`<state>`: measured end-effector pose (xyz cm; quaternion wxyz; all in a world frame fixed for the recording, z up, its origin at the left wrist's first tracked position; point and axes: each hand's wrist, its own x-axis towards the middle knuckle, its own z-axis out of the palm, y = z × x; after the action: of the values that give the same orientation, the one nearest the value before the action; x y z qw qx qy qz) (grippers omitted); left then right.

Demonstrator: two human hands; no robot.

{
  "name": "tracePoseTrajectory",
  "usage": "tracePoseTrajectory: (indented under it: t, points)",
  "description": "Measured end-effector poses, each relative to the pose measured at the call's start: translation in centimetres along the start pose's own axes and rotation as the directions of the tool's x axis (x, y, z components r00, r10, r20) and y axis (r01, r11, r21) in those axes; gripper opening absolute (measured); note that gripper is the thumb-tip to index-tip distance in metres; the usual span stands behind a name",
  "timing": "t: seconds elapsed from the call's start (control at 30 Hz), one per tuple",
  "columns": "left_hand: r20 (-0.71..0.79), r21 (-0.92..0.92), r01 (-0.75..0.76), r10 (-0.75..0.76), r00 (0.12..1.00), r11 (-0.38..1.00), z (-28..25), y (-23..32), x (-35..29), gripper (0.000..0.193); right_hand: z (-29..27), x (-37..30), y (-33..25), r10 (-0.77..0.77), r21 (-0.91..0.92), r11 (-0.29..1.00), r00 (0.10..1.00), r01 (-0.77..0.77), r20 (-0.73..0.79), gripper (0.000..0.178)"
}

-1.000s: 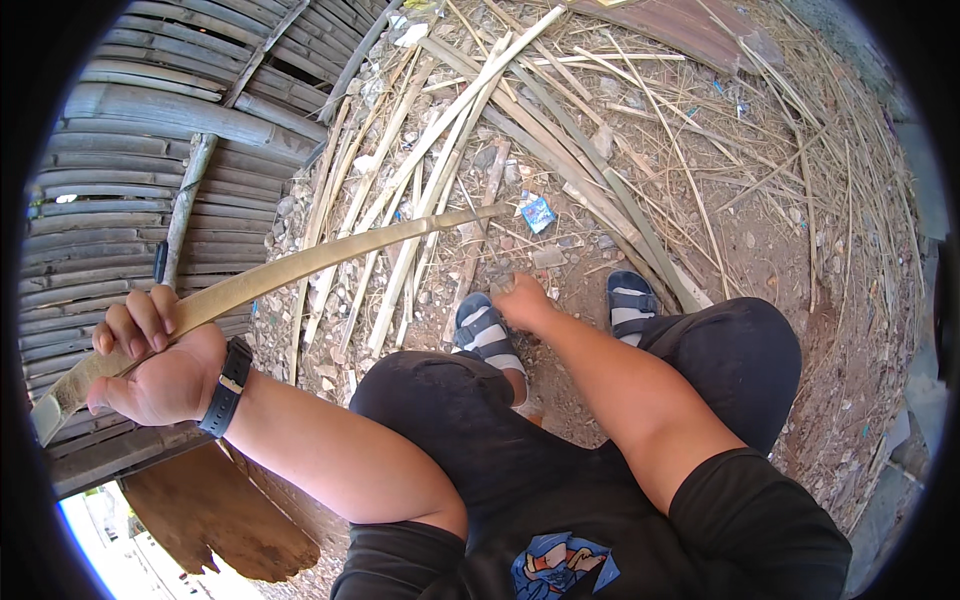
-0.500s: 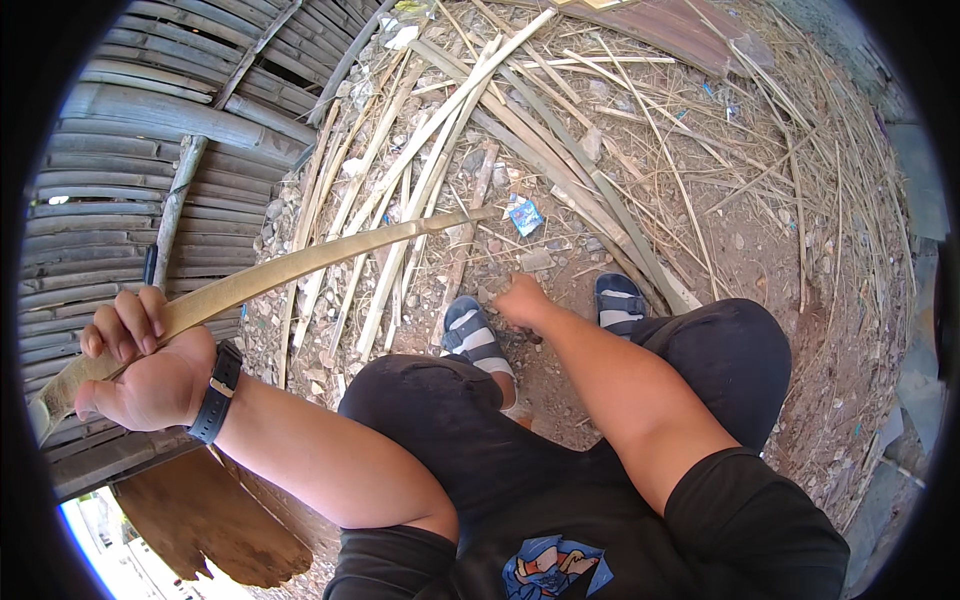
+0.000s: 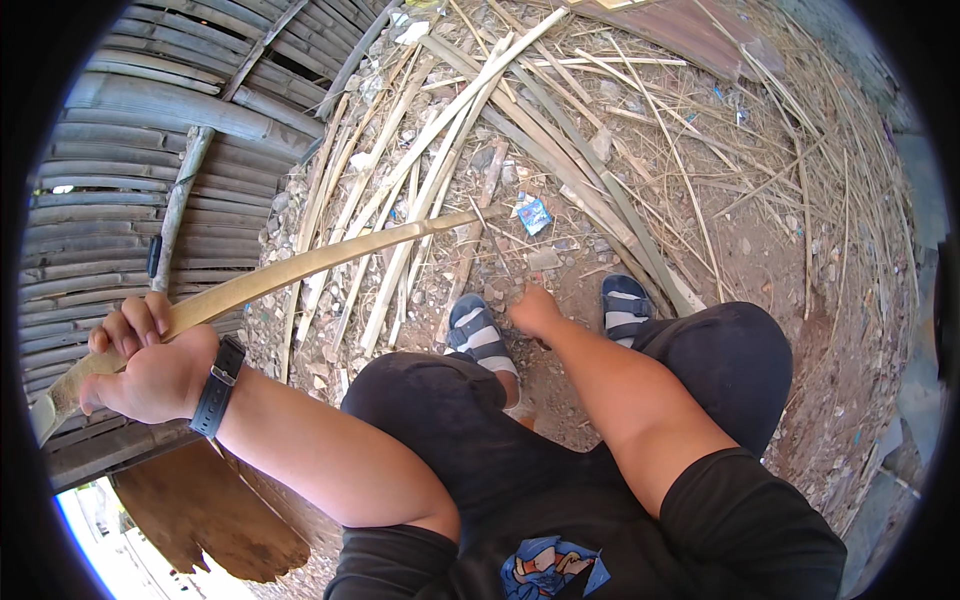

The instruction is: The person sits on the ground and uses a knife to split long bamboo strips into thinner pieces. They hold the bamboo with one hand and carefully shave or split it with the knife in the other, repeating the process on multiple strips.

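Note:
My left hand (image 3: pixel 160 355) is wrapped round the thick end of a long, pale bamboo strip (image 3: pixel 310 262). The strip arcs across to the right, and its narrow tip reaches over the ground ahead of my feet. My right hand (image 3: pixel 535 312) is closed in a fist between my two feet. From the fist a thin dark blade (image 3: pixel 494 243), seemingly a knife's, points up and left to the strip's tip. The fingers hide most of the handle. Whether blade and strip touch, I cannot tell.
Split bamboo strips (image 3: pixel 440 165) lie criss-crossed on the stony ground ahead. A small blue packet (image 3: pixel 534 216) rests near the blade. To the left stands a bamboo-slat wall (image 3: pixel 110 215). My sandalled feet (image 3: pixel 478 330) are close to the right hand.
The blade now shows as a thin line beside the strip's tip, where it could not be made out before. My right hand has shifted slightly right and down; the left keeps its grip.

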<state>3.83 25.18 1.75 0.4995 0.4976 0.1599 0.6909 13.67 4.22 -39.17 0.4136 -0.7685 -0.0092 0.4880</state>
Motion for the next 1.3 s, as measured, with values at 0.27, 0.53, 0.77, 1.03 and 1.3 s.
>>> tracePoseTrajectory:
  t: [0.27, 0.53, 0.77, 1.03, 1.3]
  points:
    - [0.052, -0.033, -0.009, 0.011, 0.999, 0.999, 0.2, 0.4, -0.3, 0.064, 2.8, -7.1, -8.6, -0.573, -0.049, 0.819, 0.811, 0.572, -0.118, 0.043]
    - [-0.072, 0.072, -0.052, 0.058, 0.996, 0.996, 0.4, 0.1, -0.1, 0.064, -0.7, -2.4, -2.1, 0.057, 0.062, 0.996, 0.998, -0.059, 0.041, 0.036]
    - [-0.063, 0.049, -0.038, 0.041, 0.997, 0.998, 0.4, -0.1, -0.3, 0.065, 3.3, -6.3, -6.2, -0.454, -0.083, 0.891, 0.876, 0.446, -0.161, 0.037]
    - [0.061, -0.082, 0.052, -0.047, 0.997, 0.995, 1.8, -0.6, -1.0, 0.066, 0.2, 0.5, 1.2, -0.059, 0.159, 0.984, 0.993, 0.075, -0.106, 0.043]
    - [0.27, -0.22, 0.103, -0.041, 0.962, 0.97, -1.7, 0.3, 0.3, 0.066, 1.9, -7.7, -11.7, -0.399, 0.237, 0.904, 0.902, 0.356, 0.163, 0.044]
